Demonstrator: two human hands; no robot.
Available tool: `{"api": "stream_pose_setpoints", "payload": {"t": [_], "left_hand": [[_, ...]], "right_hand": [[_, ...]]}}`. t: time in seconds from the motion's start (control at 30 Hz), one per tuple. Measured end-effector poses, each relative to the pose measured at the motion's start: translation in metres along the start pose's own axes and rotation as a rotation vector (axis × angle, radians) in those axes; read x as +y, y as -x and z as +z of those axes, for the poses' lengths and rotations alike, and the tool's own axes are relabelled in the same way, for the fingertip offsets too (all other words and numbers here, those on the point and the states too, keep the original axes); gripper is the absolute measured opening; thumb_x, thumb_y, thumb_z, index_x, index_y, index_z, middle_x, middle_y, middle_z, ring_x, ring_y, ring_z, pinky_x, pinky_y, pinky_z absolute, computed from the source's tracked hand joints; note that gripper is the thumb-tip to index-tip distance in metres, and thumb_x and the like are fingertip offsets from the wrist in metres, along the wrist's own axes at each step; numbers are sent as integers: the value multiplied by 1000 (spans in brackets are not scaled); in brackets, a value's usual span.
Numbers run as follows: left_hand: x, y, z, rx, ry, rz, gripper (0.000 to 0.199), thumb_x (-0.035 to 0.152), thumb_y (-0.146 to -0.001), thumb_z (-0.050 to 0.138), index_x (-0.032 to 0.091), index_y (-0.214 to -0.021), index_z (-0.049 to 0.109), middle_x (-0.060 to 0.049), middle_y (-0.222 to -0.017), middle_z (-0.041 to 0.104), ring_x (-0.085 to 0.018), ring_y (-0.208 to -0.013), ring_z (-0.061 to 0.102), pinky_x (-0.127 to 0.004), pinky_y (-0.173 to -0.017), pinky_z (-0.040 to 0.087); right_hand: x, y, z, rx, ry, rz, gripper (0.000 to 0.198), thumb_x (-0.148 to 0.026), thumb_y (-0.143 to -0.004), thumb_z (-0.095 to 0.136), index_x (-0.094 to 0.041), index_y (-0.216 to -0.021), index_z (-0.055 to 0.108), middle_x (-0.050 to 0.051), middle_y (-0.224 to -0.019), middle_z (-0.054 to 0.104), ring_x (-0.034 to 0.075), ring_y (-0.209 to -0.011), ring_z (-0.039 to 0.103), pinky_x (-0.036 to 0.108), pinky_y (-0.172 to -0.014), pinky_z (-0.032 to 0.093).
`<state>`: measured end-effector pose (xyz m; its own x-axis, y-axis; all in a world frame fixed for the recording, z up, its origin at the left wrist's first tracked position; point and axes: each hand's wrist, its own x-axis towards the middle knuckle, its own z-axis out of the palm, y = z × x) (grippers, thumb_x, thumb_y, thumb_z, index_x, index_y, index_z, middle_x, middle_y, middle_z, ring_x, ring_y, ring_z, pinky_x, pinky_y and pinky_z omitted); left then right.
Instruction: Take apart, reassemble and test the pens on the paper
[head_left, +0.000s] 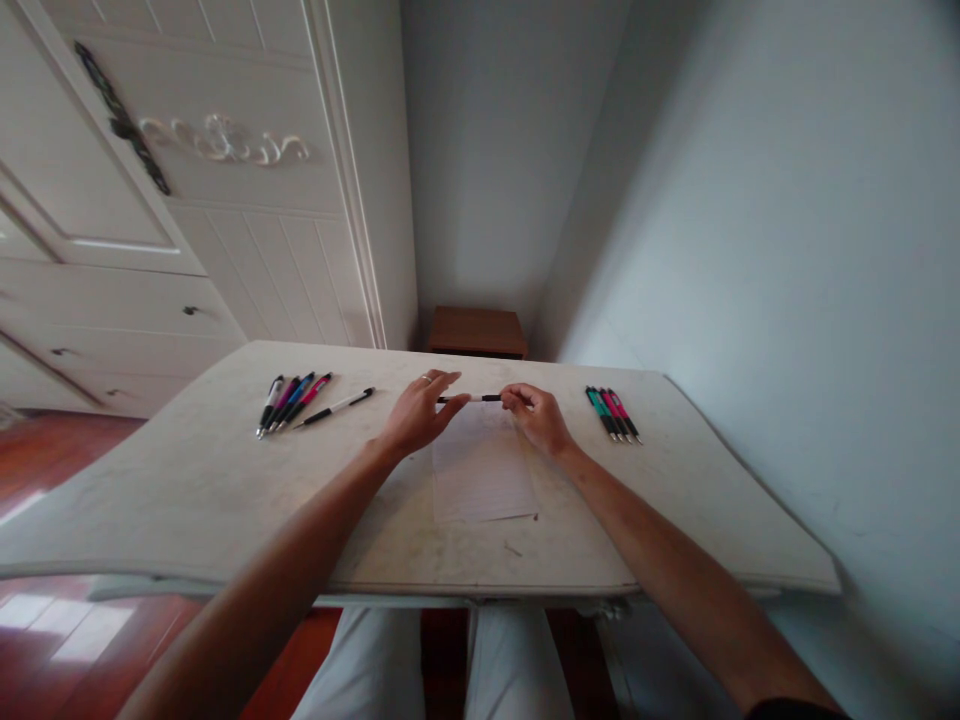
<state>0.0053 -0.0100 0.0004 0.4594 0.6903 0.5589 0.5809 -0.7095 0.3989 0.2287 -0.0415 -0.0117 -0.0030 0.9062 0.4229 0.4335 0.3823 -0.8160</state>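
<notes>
A white pen with black parts (485, 398) lies level between my two hands, above the far edge of a sheet of lined paper (484, 470). My left hand (420, 408) has its end, the thumb laid along the barrel and the other fingers stretched out above it. At the black tip end, my right hand (534, 410) pinches the pen between thumb and curled fingers. To the left, another white and black pen (337, 408) lies by itself. Beside it is a fanned group of several pens (289, 402) in white, purple, blue and pink.
On the right of the white table (225, 500), several green and pink pens (613, 413) lie side by side. A white cabinet (300, 250) stands at the back left. A wall (787, 250) runs along the right, and a brown wooden box-like piece (478, 330) sits beyond the far edge.
</notes>
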Motion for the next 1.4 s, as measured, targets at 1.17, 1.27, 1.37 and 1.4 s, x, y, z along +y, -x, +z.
{"api": "stream_pose_setpoints", "payload": {"t": [1.17, 1.27, 1.37, 1.4], "left_hand": [[-11, -3, 6, 107, 347, -166, 49, 47, -75, 70, 17, -111, 59, -8, -100, 67, -19, -88, 62, -31, -75, 49], [-13, -3, 5, 25, 311, -232, 40, 51, -90, 47, 16, -93, 64, -4, -79, 66, -16, -72, 59, -28, -67, 47], [-14, -4, 3, -66, 286, -251, 50, 50, -93, 37, 16, -65, 60, -1, -58, 58, -14, -57, 52, -26, -59, 42], [-14, -4, 2, -74, 299, -245, 49, 50, -92, 40, 16, -62, 60, -1, -57, 58, -14, -57, 53, -26, -59, 42]], "right_hand": [[-2, 0, -4, 41, 59, -64, 27, -41, -86, 53, -18, -79, 64, 4, -74, 66, 18, -72, 61, 28, -71, 48], [-2, -1, -5, 38, 57, -71, 26, -41, -86, 53, -18, -79, 64, 4, -75, 67, 18, -72, 61, 29, -72, 48], [-2, -1, -6, 30, 61, -78, 27, -42, -86, 53, -19, -78, 64, 4, -75, 67, 18, -72, 61, 29, -72, 49], [-2, -1, -6, 31, 64, -78, 27, -42, -86, 53, -19, -78, 64, 4, -74, 67, 18, -72, 61, 29, -72, 49]]}}
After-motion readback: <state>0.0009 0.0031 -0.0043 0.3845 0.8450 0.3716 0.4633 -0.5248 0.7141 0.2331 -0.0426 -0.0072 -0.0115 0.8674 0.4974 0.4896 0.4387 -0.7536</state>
